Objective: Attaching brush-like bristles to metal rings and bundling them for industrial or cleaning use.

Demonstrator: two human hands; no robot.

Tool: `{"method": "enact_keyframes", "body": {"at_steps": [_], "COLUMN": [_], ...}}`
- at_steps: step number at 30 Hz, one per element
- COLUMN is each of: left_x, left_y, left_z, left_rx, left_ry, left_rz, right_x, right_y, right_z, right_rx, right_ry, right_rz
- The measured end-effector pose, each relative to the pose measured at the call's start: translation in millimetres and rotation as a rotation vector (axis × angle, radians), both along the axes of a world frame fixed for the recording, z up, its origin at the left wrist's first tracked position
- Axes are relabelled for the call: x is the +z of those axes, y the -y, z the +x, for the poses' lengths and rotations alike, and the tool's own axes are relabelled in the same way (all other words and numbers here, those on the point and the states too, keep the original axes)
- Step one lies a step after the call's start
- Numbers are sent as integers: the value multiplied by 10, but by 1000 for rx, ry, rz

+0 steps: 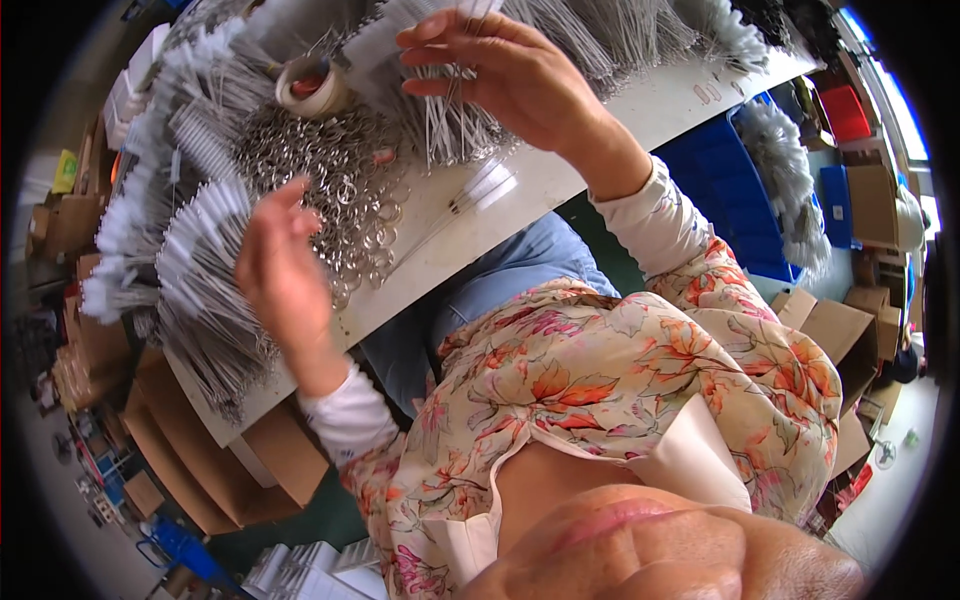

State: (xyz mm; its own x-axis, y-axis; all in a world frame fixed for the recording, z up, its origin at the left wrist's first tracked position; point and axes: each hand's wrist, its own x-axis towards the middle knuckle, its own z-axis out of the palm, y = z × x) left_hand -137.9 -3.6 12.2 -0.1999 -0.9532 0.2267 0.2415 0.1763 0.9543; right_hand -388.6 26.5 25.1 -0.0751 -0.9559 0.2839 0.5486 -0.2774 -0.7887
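Observation:
My left hand [285, 275] hovers beside a heap of shiny metal rings [350, 190], its fingers loosely bent and a little apart. Nothing shows in it, though motion softens its outline. Farther right, my right hand [515, 80] is over bundled thin wire brushes with pale bristles [450, 130]. Its fingers are stretched out and spread; fine wires pass by them, and I cannot tell whether they touch. A few similar loose brushes [485, 190] lie near the table's front edge, their wire stems pointing toward the rings.
More brush bundles [205, 240] cover the table's left and back. A white cup [310, 88] stands behind the rings on the white table [575, 180]. Blue bins [725, 180] are at right, one beside pale brushes. Cardboard boxes [210, 450] stand below the table's left end.

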Motion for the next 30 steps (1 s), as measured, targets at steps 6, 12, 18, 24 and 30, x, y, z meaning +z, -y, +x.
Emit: {"method": "enact_keyframes", "body": {"at_steps": [6,12,18,24,30], "left_x": [-195,-264,-750,-819,-958], "left_y": [-173,-83,-390,-492,-563], "left_z": [-693,-537,-894,-707,-597], "left_rx": [130,203,-56,-122,-218], "left_ry": [581,173,302,549,625], "left_rz": [-760,-653,-692,-887,-709], "right_x": [-24,-333,-620,-157,-889], "right_y": [-232,-399,-361,-508,-861], "right_z": [630,233,253,-539,-532], "right_rx": [0,-153,207,136,-87], "right_ry": [-367,-698,357,-801,-2424], "right_rz": [116,95,340,368,-281]}}
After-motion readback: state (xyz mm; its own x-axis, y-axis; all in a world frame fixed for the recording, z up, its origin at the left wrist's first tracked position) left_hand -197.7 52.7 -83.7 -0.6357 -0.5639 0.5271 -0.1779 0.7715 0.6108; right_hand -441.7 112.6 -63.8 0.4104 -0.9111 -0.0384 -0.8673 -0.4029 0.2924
